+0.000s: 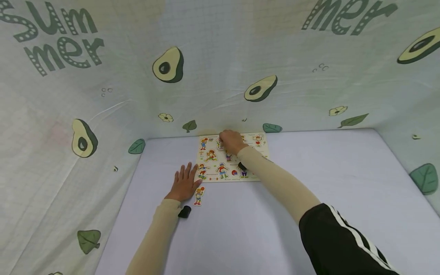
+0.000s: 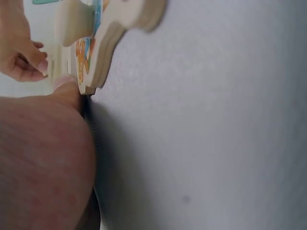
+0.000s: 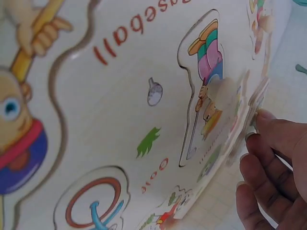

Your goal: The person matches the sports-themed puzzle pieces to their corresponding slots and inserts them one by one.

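A wooden knobbed puzzle board (image 1: 213,179) with pictures of children at sports lies at the far edge of the table. Over its upper part, my right hand (image 1: 232,141) pinches a puzzle piece (image 3: 256,103) between thumb and index finger, the piece standing tilted at the board surface. My left hand (image 1: 183,185) lies flat with fingers spread, fingertips and thumb right at the board's left edge. Just below that thumb is a loose puzzle piece (image 1: 198,196) of a child with a ball; its pale knob (image 2: 72,21) sticks up in the left wrist view.
Several figure pieces, such as a golfer (image 3: 211,81), sit in the board's recesses. A white cloth covers the table (image 1: 309,172). Behind it and at the sides hangs a curtain (image 1: 213,57) printed with avocados and leaves. Each wrist carries a small black camera (image 1: 184,212).
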`<move>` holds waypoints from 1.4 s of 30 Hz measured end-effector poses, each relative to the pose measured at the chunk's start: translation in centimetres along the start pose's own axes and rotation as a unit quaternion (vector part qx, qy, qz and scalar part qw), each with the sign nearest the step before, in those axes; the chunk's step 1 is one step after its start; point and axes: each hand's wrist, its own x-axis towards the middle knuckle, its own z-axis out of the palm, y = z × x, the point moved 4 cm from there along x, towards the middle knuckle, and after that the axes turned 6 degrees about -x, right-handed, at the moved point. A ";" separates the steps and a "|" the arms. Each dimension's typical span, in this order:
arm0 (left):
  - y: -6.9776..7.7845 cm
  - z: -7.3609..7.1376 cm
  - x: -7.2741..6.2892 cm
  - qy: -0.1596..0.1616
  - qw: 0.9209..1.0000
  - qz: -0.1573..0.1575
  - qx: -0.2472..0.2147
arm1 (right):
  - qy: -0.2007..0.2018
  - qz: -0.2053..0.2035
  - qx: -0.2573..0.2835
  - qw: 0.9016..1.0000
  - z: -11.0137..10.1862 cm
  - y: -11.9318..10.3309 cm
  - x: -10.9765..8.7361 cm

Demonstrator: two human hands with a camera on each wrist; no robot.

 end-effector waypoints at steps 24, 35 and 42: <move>0.4 -0.6 -0.2 -0.019 1.000 -0.009 -0.004 | -0.014 0.031 -0.040 0.999 1.8 -0.7 2.6; 0.6 -0.4 -0.1 -0.022 1.000 -0.007 -0.006 | -0.005 0.028 -0.061 0.998 1.6 -0.8 1.9; 0.7 -0.5 -0.3 -0.023 1.000 -0.019 -0.002 | 0.029 -0.018 -0.044 0.998 -0.3 -2.2 -0.3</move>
